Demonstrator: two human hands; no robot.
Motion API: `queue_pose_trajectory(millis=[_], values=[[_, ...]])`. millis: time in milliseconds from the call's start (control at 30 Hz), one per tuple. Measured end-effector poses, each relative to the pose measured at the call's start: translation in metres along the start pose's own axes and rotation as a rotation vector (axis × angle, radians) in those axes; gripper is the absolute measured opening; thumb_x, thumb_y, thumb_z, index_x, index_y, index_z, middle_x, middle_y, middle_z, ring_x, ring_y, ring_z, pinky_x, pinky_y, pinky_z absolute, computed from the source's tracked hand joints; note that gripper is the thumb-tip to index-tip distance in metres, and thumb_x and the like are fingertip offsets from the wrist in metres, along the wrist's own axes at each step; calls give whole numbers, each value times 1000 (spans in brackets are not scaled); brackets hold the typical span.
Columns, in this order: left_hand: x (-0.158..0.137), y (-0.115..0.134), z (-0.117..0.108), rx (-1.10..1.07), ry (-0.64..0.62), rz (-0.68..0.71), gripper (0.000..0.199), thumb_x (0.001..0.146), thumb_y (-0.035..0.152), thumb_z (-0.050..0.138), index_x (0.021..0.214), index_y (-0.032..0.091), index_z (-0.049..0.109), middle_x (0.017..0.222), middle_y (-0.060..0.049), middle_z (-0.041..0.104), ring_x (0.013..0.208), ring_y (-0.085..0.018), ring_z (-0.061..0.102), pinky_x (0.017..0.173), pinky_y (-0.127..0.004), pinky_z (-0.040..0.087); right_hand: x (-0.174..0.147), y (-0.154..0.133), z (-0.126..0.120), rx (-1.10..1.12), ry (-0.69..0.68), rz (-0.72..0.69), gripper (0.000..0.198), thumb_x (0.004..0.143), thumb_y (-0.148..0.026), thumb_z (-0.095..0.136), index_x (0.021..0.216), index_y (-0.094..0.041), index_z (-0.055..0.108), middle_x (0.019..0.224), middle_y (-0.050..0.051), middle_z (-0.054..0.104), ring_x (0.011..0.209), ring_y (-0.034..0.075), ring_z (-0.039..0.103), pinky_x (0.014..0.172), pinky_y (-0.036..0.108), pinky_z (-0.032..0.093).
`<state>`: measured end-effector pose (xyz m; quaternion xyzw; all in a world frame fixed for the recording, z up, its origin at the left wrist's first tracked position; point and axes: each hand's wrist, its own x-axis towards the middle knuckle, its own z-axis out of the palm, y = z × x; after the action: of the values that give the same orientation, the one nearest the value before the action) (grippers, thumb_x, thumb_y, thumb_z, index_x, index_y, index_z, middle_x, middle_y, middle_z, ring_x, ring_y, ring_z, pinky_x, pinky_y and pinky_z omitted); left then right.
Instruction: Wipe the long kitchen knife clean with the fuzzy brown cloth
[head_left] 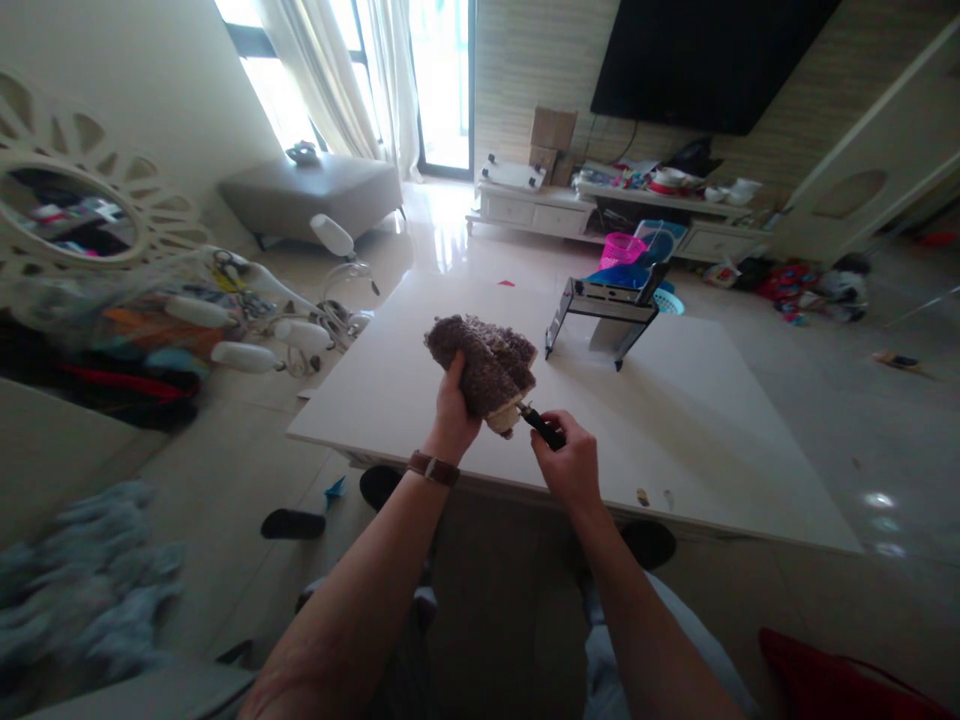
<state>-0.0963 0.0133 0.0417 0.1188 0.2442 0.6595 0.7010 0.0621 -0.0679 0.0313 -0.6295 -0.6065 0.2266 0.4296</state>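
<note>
Rough, nubbly cloth on the bundle (486, 365), v. matt, w/ a paler, smoother edge showing; tool (547, 430) next, black plastic-looking hdl, metal shank. Strap (433, 468) looks like brown leather, dull. Onto the table (390, 405): white, smooth, satin sheen. Stand (611, 297) on it: metal-looking frame, dark & silvery. Down to the floor (442, 225), hi-gloss tile, throwing the light right back! Pink basket (621, 250): plastic, obv. Curtains (319, 75), pale matt cloth; bench (315, 195), smooth, leather-look; boxes (553, 130), plain matt cardboard; wall (540, 50), fine-ribbed; TV (705, 60), black, smooth. Grey heap (97, 580), fluffy, cloth-like, blurry tho. Lamp shades (332, 235), smooth white, glass or plastic, can't tell.
</note>
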Motion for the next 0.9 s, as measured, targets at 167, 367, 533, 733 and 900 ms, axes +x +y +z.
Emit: queue_pose_trajectory(millis=[167,367,533,733,900], values=[[-1,6,-2,69,-19,-76,44,92,42,67,123,11,70,120,-17,76,125,-37,67,113,-58,49,3,0,-1,143,93,67,18,83,-38,69,89,-22,64,76,0,70,68,17,62,66,28,46],[-10,-2,-6,318,-85,-167,47,77,38,84,114,12,72,113,-16,78,100,-31,75,102,-52,57,5,4,-3,107,154,50,20,84,-40,70,88,-21,66,75,1,69,69,18,63,66,29,45],[-18,-19,-4,456,-72,-60,52,62,28,95,106,13,73,106,-13,78,93,-25,74,98,-44,57,4,8,-5,-72,147,-87,8,85,-30,64,84,-22,63,75,0,67,69,18,60,68,29,42],[-16,-23,1,435,-45,-3,47,59,28,95,98,13,75,99,-10,79,87,-23,73,91,-40,58,7,7,-10,-57,133,-141,5,85,-27,63,84,-22,63,77,0,67,72,18,61,70,28,42],[-10,-16,0,413,-48,17,47,58,29,95,98,14,75,100,-10,79,86,-24,74,88,-41,59,7,3,-12,-51,131,-95,12,86,-33,67,82,-22,65,72,-1,67,66,16,59,65,27,41]])
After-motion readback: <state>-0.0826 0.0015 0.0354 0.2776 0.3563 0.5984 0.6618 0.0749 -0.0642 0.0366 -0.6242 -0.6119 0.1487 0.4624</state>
